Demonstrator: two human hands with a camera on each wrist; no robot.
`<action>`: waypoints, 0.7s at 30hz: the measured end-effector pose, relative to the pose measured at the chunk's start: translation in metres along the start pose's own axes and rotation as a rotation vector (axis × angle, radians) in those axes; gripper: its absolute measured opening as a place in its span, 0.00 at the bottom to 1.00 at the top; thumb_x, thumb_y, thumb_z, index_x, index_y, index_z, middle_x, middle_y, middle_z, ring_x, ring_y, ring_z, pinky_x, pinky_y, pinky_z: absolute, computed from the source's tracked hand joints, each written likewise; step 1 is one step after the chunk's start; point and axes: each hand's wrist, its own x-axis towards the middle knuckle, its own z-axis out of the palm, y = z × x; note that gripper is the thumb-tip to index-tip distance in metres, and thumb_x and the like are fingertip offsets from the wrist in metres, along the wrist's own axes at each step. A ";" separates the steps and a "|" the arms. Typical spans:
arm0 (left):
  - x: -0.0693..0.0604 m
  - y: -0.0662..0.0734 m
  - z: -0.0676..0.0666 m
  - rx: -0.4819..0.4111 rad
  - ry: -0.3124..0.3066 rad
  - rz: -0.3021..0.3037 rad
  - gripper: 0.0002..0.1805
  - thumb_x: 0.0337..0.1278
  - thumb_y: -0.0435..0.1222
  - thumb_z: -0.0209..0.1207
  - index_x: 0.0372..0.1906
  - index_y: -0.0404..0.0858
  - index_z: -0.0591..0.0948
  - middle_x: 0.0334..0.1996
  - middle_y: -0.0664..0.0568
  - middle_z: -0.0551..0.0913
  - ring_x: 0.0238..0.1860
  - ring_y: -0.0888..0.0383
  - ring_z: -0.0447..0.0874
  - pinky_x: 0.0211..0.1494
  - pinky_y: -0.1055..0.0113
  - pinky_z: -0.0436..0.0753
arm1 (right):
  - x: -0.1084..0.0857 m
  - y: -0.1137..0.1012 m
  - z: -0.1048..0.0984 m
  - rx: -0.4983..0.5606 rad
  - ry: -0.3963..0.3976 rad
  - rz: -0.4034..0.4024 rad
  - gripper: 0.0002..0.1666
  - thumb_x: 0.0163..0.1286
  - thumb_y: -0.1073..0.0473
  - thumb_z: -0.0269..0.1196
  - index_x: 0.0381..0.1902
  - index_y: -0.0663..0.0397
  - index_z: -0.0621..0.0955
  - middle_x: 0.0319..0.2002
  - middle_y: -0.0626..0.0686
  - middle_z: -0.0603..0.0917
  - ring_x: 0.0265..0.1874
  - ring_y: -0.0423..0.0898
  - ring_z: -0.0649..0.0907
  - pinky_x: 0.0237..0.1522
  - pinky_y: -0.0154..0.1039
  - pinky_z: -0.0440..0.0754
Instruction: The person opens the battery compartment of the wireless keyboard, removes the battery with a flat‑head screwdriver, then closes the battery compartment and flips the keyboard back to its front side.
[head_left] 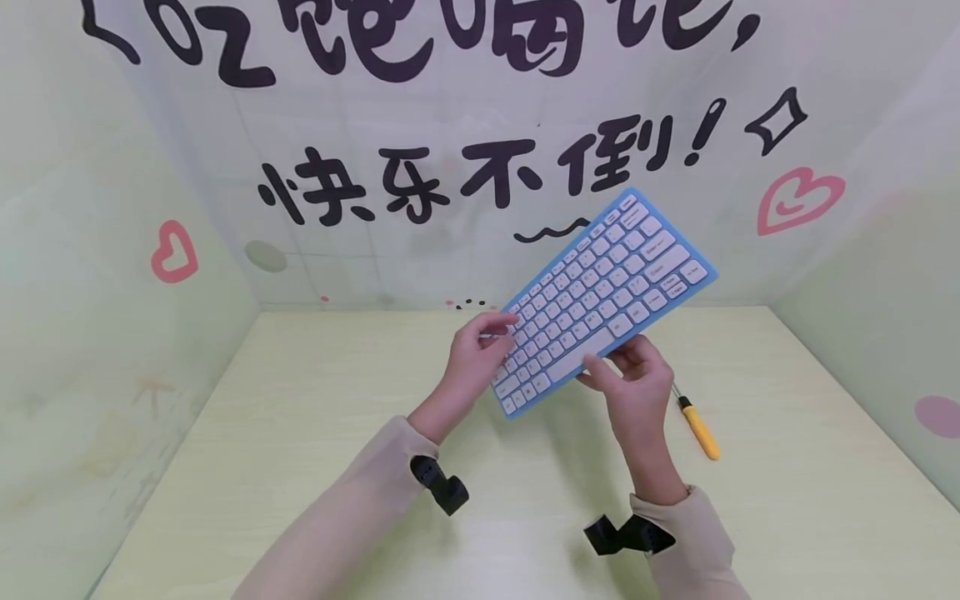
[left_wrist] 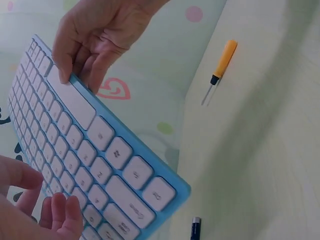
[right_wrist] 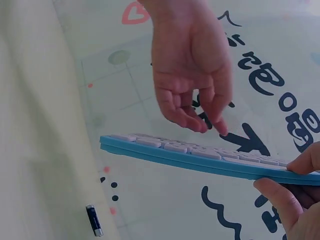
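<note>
A blue keyboard (head_left: 592,304) with white keys is held tilted in the air above the table. My right hand (head_left: 640,392) pinches its near long edge by the space bar, thumb on the key side and fingers beneath. Close to the keyboard's left end is my left hand (head_left: 474,360), its fingers loosely bent. The right wrist view shows that left hand (right_wrist: 192,70) just above the keys, holding nothing; a small gap appears between fingertips and keys.
A screwdriver (head_left: 699,429) with a yellow handle lies on the table (head_left: 300,433) at the right. A small dark battery (right_wrist: 93,220) with a silver end lies near the back wall, hidden in the head view. Walls with lettering enclose the table's back and sides.
</note>
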 end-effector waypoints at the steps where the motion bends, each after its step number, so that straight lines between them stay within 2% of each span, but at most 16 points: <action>1: 0.000 -0.003 -0.001 0.001 0.007 -0.011 0.14 0.59 0.28 0.53 0.49 0.37 0.78 0.43 0.45 0.75 0.39 0.53 0.76 0.42 0.64 0.80 | 0.001 0.000 -0.001 0.006 0.004 -0.004 0.19 0.55 0.76 0.62 0.46 0.71 0.75 0.38 0.57 0.81 0.35 0.48 0.83 0.28 0.41 0.81; 7: -0.004 -0.021 -0.010 0.004 0.050 -0.053 0.14 0.58 0.29 0.55 0.49 0.37 0.77 0.42 0.46 0.75 0.38 0.54 0.76 0.43 0.62 0.79 | 0.008 -0.004 -0.005 0.042 0.020 -0.016 0.17 0.56 0.76 0.61 0.46 0.70 0.76 0.37 0.58 0.82 0.34 0.48 0.84 0.27 0.41 0.80; 14: -0.009 -0.036 -0.018 -0.017 0.072 -0.096 0.17 0.53 0.30 0.60 0.50 0.38 0.77 0.46 0.46 0.74 0.45 0.51 0.76 0.44 0.64 0.79 | 0.012 -0.011 -0.007 0.074 0.057 0.006 0.16 0.57 0.74 0.62 0.45 0.70 0.77 0.37 0.59 0.83 0.32 0.49 0.84 0.26 0.40 0.80; 17: -0.011 -0.040 -0.018 -0.099 0.062 -0.109 0.19 0.52 0.30 0.61 0.52 0.37 0.75 0.48 0.44 0.71 0.48 0.50 0.75 0.45 0.64 0.79 | 0.014 -0.013 -0.007 0.089 0.081 0.027 0.16 0.57 0.74 0.62 0.45 0.70 0.76 0.37 0.60 0.82 0.33 0.49 0.84 0.26 0.40 0.80; 21: -0.012 -0.043 -0.016 -0.280 0.036 -0.110 0.22 0.53 0.26 0.59 0.55 0.36 0.72 0.52 0.42 0.68 0.48 0.49 0.76 0.46 0.63 0.79 | 0.014 -0.015 -0.005 0.101 0.110 0.050 0.16 0.57 0.73 0.62 0.46 0.70 0.76 0.38 0.60 0.82 0.33 0.50 0.84 0.26 0.40 0.81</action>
